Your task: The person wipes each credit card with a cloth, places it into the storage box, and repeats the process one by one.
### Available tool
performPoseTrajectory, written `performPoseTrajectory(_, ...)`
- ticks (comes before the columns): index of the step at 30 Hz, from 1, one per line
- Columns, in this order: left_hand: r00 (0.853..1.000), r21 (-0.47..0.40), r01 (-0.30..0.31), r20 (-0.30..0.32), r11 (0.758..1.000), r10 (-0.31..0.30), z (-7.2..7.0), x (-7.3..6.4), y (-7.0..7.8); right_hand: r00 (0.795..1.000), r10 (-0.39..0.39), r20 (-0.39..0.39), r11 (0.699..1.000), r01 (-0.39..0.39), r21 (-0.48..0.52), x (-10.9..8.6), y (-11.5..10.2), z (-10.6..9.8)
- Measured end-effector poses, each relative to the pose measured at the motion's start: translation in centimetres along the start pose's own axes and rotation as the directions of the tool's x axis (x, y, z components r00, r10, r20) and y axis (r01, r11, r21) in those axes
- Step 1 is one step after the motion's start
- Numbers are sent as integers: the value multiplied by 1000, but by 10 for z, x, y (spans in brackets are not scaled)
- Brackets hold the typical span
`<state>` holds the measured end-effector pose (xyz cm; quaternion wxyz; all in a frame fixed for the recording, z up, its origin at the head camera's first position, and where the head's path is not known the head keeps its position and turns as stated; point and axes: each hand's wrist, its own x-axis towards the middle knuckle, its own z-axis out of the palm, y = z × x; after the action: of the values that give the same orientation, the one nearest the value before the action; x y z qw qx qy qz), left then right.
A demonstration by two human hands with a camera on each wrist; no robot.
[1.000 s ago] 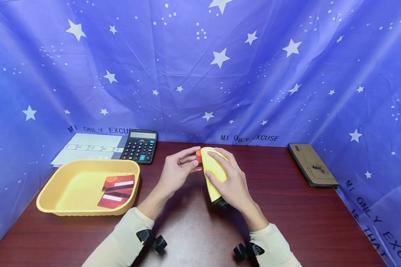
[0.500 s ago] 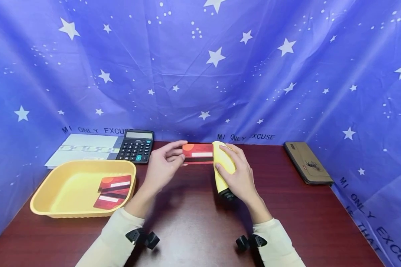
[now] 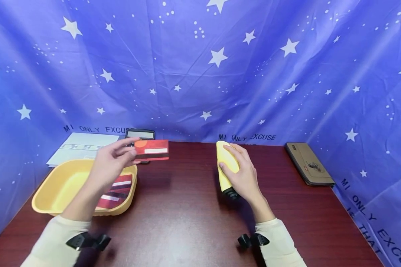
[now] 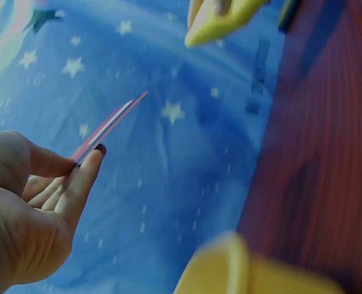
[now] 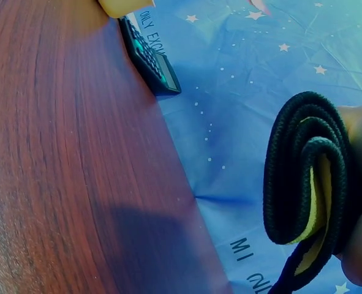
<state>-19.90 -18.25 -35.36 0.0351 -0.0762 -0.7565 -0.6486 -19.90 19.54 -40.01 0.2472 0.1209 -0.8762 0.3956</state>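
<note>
My left hand (image 3: 107, 167) pinches a red bank card (image 3: 157, 150) between thumb and fingers, above the right side of the yellow basin (image 3: 40, 196). In the left wrist view the card (image 4: 110, 125) appears nearly edge-on. Red cards (image 3: 110, 200) with white strips and dark bands lie in the basin, partly hidden by the left forearm. Right of centre, my right hand (image 3: 244, 176) grips a folded yellow cloth (image 3: 223, 178). Its layered black edging (image 5: 275, 177) fills the right part of the right wrist view.
A calculator (image 3: 140, 133) stands behind the left hand, mostly covered by it and the card. Beside it lies a pale grey-white folder or box (image 3: 87, 141). A brown zipped wallet (image 3: 309, 163) lies at the right. Starred blue curtains (image 3: 187, 74) enclose the dark red table (image 3: 187, 222).
The card, first mostly behind the cloth, is wiped clear of it and carried left by the left hand towards the basin. The right hand with the cloth has shifted slightly right.
</note>
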Motion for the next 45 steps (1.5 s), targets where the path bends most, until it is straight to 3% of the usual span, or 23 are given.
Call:
performPoseTrajectory(2, 1000, 37, 21, -5, 999, -21, -19, -5, -5, 1000, 1, 3, 1000, -1, -4, 0, 0, -1)
performPoseTrajectory(5, 999, 28, 43, -11, 999, -42, -45, -14, -15, 1000, -2, 5, 1000, 2, -9, 0, 0, -2)
performPoseTrajectory(9, 999, -83, 41, 6, 996, -41, -72, -23, -31, 1000, 3, 7, 1000, -3, -13, 1, 1, -2)
performPoseTrajectory(13, 998, -118, 23, 57, 993, -17, -90, -31, -44, 1000, 10, 17, 1000, -10, -17, 0, 1, -2)
performPoseTrajectory(19, 989, -11, 79, 126, 997, -77, -110, -35, -57, 1000, 7, 19, 1000, -6, -18, 0, 2, -2)
performPoseTrajectory(27, 964, 148, 154, 194, 977, -182, -124, -34, -68, 1000, -7, 20, 1000, 7, -12, 0, 3, -2)
performPoseTrajectory(35, 938, 160, 165, 278, 973, -205, -127, -31, -74, 1000, -2, 23, 1000, 2, -7, -1, 4, -2)
performPoseTrajectory(39, 945, 268, 138, 252, 954, -207, -124, -32, -74, 1000, -2, 22, 1000, 2, -8, -1, 5, -2)
performPoseTrajectory(45, 962, 459, 113, 173, 881, -214, -122, -33, -74, 1000, 1, 25, 1000, -1, -11, 0, 6, -2)
